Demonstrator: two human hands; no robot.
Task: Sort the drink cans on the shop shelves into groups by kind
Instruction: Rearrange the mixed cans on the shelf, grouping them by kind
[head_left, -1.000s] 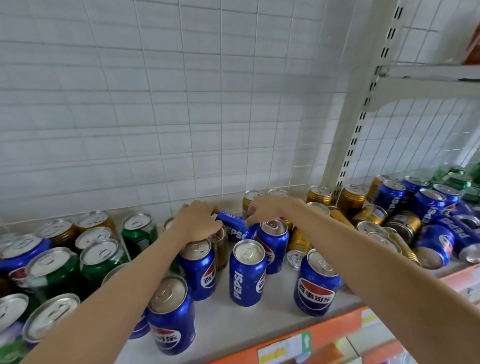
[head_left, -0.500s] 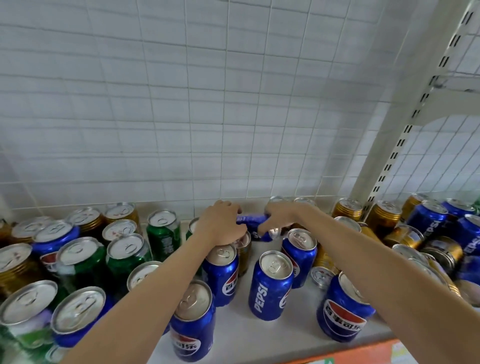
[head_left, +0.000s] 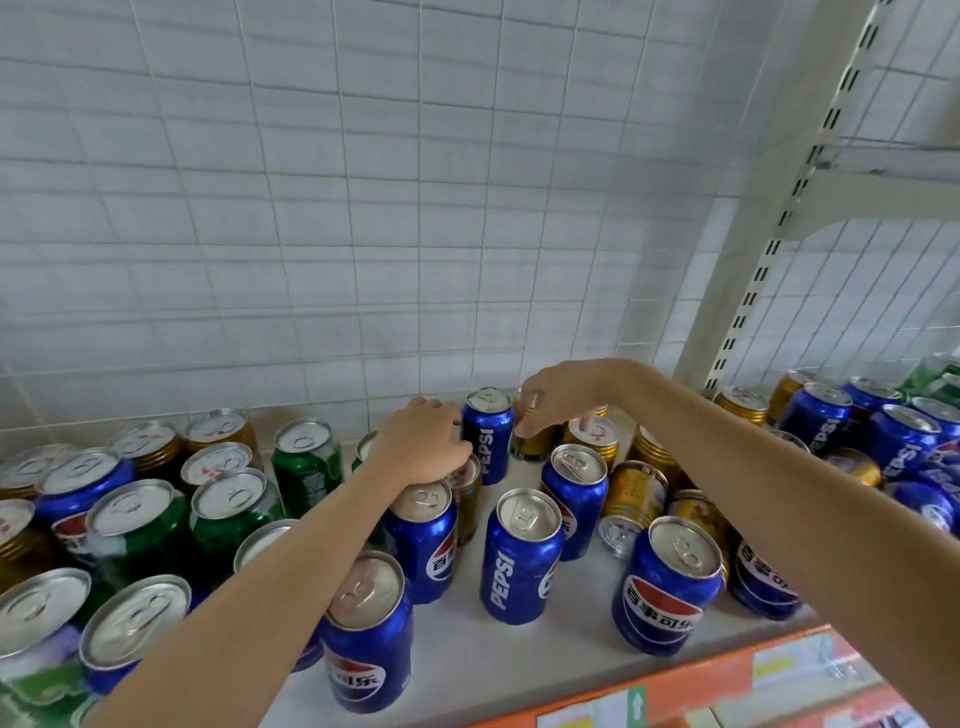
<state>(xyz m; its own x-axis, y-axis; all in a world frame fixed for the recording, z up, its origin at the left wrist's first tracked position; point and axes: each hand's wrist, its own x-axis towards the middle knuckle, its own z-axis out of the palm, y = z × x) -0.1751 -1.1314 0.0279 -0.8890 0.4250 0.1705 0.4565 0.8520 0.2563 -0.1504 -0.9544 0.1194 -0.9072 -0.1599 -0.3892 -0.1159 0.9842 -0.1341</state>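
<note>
A blue Pepsi can (head_left: 487, 439) stands upright at the back of the white shelf (head_left: 467, 654), close to the wire grid wall. My left hand (head_left: 422, 448) sits against its left side, fingers and thumb curled round it. My right hand (head_left: 557, 401) hovers just right of the can with relaxed fingers, holding nothing, above a gold can (head_left: 531, 446). More blue Pepsi cans (head_left: 522, 556) stand in the middle of the shelf. Green cans (head_left: 306, 462) are grouped at the left, and gold cans (head_left: 636, 493) lie and stand on the right.
A white slotted upright post (head_left: 753, 270) divides this shelf bay from the one on the right, where blue and gold cans (head_left: 815, 421) are heaped. An orange price strip (head_left: 675, 691) runs along the shelf's front edge. Bare shelf shows in front of the middle cans.
The blue Pepsi can that both hands held on its side now stands upright at the back. My right hand has let go and lifted slightly; the view has shifted left.
</note>
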